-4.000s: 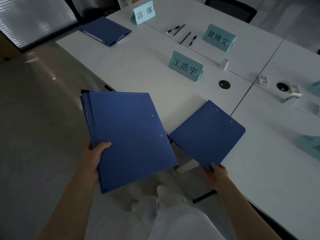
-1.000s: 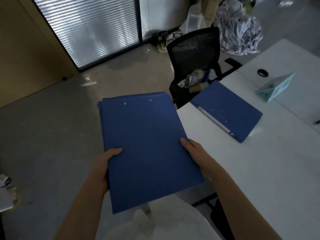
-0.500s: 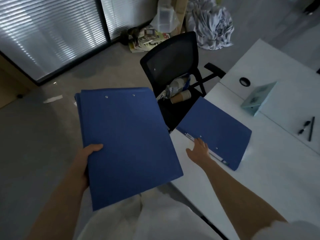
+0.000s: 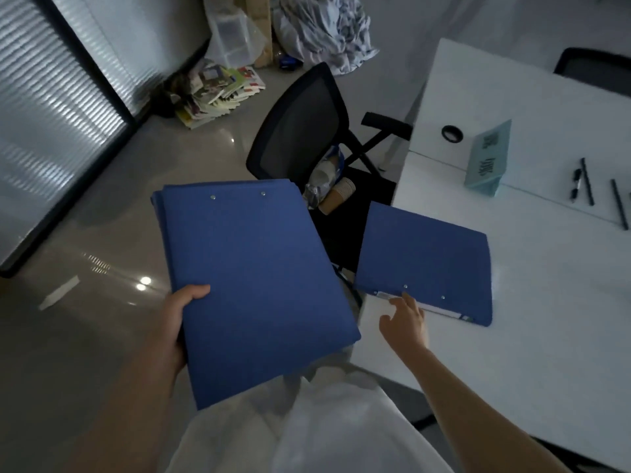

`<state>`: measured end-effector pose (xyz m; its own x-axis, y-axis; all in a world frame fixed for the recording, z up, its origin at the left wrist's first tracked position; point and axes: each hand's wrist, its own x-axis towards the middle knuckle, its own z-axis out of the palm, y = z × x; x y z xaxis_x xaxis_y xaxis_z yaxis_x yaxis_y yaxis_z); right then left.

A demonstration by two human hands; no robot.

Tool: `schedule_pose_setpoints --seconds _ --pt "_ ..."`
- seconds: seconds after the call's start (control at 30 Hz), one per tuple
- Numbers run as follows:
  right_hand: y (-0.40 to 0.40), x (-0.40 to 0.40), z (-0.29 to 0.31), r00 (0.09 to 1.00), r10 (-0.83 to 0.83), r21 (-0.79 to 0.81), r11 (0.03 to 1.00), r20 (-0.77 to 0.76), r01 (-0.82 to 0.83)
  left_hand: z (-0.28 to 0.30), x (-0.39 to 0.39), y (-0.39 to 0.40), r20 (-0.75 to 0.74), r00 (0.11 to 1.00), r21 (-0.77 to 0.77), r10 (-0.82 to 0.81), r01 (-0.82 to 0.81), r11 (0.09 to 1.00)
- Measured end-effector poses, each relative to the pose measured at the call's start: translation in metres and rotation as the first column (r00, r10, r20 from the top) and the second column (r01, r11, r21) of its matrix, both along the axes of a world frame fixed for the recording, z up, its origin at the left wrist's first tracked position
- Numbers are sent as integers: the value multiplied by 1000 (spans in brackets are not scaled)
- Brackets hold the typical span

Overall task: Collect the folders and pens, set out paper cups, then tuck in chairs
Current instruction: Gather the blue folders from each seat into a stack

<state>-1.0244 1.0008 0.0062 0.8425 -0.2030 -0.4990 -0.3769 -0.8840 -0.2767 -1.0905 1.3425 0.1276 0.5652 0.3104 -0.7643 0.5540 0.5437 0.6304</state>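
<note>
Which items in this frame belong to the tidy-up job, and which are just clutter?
Job items:
- folder stack held by left hand
- folder on the table, right hand reaching its near edge
- pens
- paper cups on the black chair

Lying about:
- name card
- booklet pile on the floor
- crumpled sheeting

Views: one, head-worn, wide-angle.
Facing: forward and steeply down.
Nearness: close over own forearms; table (image 4: 546,302) corner right, floor (image 4: 85,336) left, chair (image 4: 300,131) ahead.

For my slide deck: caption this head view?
Left hand holds stacked folders; right hand reaches the folder on the table.
</note>
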Motion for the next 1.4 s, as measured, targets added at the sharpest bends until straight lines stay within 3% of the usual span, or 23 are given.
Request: schedule_pose_setpoints --seconds 0.13,0.2,0.23,0.27,0.3,0.37,0.4,0.43,0.53,0.63,0.8,0.93,1.03,1.1,1.2,1.33,1.4 --pt "47 -18 0 991 -136 -15 991 16 137 -2 38 45 -14 992 18 -125 125 992" --pt "66 -22 2 953 -304 43 952 6 304 -6 53 55 -2 987 23 -160 160 987" --pt "75 -23 5 887 -457 147 875 -61 461 -7 61 58 7 985 36 -171 171 985" --pt "82 -22 7 763 -613 295 705 -204 645 -8 68 61 16 983 47 -182 182 982" --pt "88 -21 6 597 -703 420 442 -388 793 -9 76 62 21 979 53 -204 203 978" --pt "95 -15 -6 304 -695 496 -87 -651 864 -10 89 63 17 969 60 -245 244 968" --pt "96 -8 -9 208 -671 481 -249 -711 841 -10 98 62 13 965 58 -264 262 963" --pt "95 1 -11 144 -641 460 -358 -754 813 -11 105 60 11 961 52 -278 277 960" --pt "91 24 -1 54 -519 389 -563 -853 729 -10 125 53 23 951 43 -308 307 951" --pt "93 43 9 6 -575 417 -585 -818 696 -11 140 51 32 938 46 -344 342 938" --pt "98 56 33 -123 -811 620 -526 -572 582 -9 156 53 65 935 86 -349 343 935" --pt "89 69 65 -129 -745 698 -661 -655 277 -2 167 53 61 941 90 -333 327 941" --pt "88 79 90 -39 -678 671 -733 -734 111 1 172 49 61 951 103 -302 295 950" --pt "92 80 103 57 -684 685 -715 -727 141 4 174 44 54 950 104 -307 300 948" --pt "98 70 111 197 -656 681 -662 -729 313 6 176 39 66 940 81 -335 329 941" --pt "96 71 116 489 -582 758 -446 -650 476 11 180 37 144 930 78 -339 331 941" --pt "90 82 120 697 -527 869 -208 -487 450 15 182 39 146 933 65 -328 322 945"
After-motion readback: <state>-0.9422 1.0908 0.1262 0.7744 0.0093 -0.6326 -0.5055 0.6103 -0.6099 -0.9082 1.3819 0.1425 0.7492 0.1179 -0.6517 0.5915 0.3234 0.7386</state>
